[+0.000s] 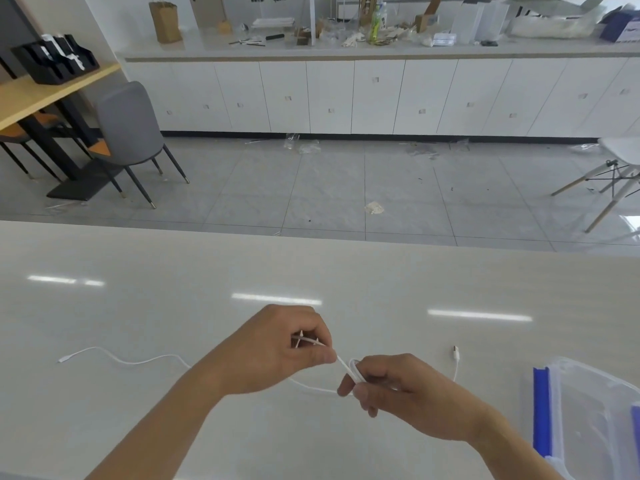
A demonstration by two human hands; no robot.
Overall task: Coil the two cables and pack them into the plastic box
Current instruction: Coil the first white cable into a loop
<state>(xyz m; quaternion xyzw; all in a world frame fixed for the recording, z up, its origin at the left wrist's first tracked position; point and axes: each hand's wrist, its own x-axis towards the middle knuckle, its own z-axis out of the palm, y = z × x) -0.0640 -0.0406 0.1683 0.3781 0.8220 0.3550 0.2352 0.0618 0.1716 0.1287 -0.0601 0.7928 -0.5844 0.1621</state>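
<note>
1. Your left hand [277,351]: fingers curled shut, thumb and forefinger pinched on a thin white cable [138,361]; a short stretch of it showed inside the curled fingers.
2. Your right hand [398,389]: fingertips [346,388] closed on a small loop of that same white cable, held just beside your left thumb, the two hands nearly touching.
3. Thin white cable, run: one taut length went from your left pinch down to the loop in your right fingers; a slack length sagged beneath both hands to the table.
4. Same cable, left tail: it lay in loose waves on the glossy pale grey tabletop [311,271], well out to the left of your left hand, and ended in a small white plug [64,359].
5. Small white connector on a short white lead [455,355]: it lay on the table just beyond your right hand, the lead passing behind your knuckles. Whether it belonged to the first cable or a second one could not be told.
6. Clear plastic box with blue latch strip [588,420]: it sat at the table's near right corner, to the right of your right wrist, apart from both hands; contents could not be made out.
</note>
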